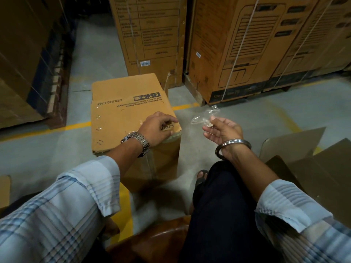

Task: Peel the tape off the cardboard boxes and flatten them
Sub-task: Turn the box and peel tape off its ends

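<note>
A person's left hand (157, 128) lies palm-down on the top of a "CEILING FAN" carton (121, 114), fingers bent and thumb at the carton's near right edge. Whether it grips that edge cannot be told. The right hand (224, 130), held palm-up in the air to the right of the carton and clear of it, pinches a crumpled strip of clear tape (204, 118) between thumb and fingertips, the other fingers loosely spread.

The carton stands upright on the grey concrete floor (247, 114) directly in front of the seated person, its top closed. A row of metal staples (98, 128) runs down the top's left edge, and the printing reads upside down from this side.

A steel wristwatch (137, 142) sits on the left wrist and a plain metal bangle (232, 147) on the right. Both arms wear rolled-up checked sleeves (76, 205). A sandalled foot (201, 176) rests on the floor just beside the carton's base.

A yellow floor line (77, 126) runs behind the carton. An opened cardboard box (303, 168) lies at the person's right. Tall printed shipping cartons (237, 54), bound with white strapping, stand beyond.
</note>
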Demonstrator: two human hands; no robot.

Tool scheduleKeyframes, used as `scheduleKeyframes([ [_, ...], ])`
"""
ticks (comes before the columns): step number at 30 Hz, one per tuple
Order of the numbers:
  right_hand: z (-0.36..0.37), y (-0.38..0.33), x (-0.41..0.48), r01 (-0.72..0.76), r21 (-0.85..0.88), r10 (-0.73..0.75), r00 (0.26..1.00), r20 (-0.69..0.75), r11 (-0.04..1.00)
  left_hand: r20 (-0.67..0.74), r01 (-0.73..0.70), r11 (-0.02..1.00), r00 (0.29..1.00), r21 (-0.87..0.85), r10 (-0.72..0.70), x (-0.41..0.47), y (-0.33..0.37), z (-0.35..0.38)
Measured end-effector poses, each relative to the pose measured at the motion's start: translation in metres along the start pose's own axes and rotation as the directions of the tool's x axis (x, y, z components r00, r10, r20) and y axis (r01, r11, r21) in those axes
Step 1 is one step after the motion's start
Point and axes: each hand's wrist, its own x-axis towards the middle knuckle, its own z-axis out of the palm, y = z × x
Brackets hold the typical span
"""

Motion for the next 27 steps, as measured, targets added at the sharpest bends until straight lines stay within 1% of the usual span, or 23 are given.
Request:
scheduleKeyframes([
  [1,0.005,0.0,-0.004,-0.01,-0.001,0.01,1.0,0.021,1.0,-0.021,-0.007,0.999,1.0,-0.041,0.006,-0.003,0.004,0.001],
  [2,0.011,0.001,-0.007,-0.026,-0.001,0.026,0.999,0.039,1.0,-0.034,-0.016,0.992,0.999,-0.122,0.012,-0.007,0.008,0.003],
  [4,0.023,0.004,-0.013,-0.054,-0.02,0.056,0.995,0.08,0.998,-0.028,-0.045,0.94,0.999,-0.339,0.038,-0.016,0.015,0.003],
  [5,0.03,0.007,-0.017,-0.055,-0.051,0.06,0.992,0.107,0.997,-0.027,-0.056,0.905,0.998,-0.421,0.05,-0.021,0.018,0.002],
  [7,0.042,0.011,-0.025,-0.044,-0.115,0.062,0.986,0.157,0.992,-0.062,-0.068,0.855,0.997,-0.515,0.042,-0.032,0.02,-0.002],
  [10,0.061,0.014,-0.036,-0.044,-0.153,0.073,0.978,0.193,0.987,-0.093,-0.039,0.772,0.995,-0.635,-0.026,-0.047,0.017,-0.016],
  [13,0.078,0.014,-0.043,-0.014,-0.238,0.064,0.977,0.204,0.971,-0.016,0.045,0.648,0.996,-0.761,-0.088,-0.062,0.01,-0.035],
  [15,0.087,0.015,-0.047,0.034,-0.319,0.033,0.979,0.203,0.947,0.081,0.112,0.543,0.993,-0.832,-0.081,-0.072,0.003,-0.046],
  [17,0.096,0.017,-0.05,0.108,-0.419,-0.018,0.977,0.214,0.901,0.129,0.14,0.49,0.99,-0.86,-0.057,-0.082,-0.004,-0.054],
  [19,0.106,0.02,-0.055,0.19,-0.505,-0.06,0.963,0.262,0.842,0.079,0.122,0.511,0.991,-0.851,-0.106,-0.087,-0.008,-0.059],
  [22,0.119,0.024,-0.062,0.313,-0.598,-0.092,0.924,0.37,0.738,-0.044,0.097,0.595,0.975,-0.798,-0.218,-0.091,-0.01,-0.062],
  [24,0.126,0.024,-0.067,0.372,-0.613,-0.074,0.888,0.454,0.697,-0.066,0.104,0.634,0.969,-0.766,-0.238,-0.092,-0.013,-0.063],
  [27,0.132,0.023,-0.069,0.454,-0.635,-0.041,0.831,0.554,0.625,-0.068,0.13,0.644,0.96,-0.754,-0.273,-0.093,-0.016,-0.064],
])
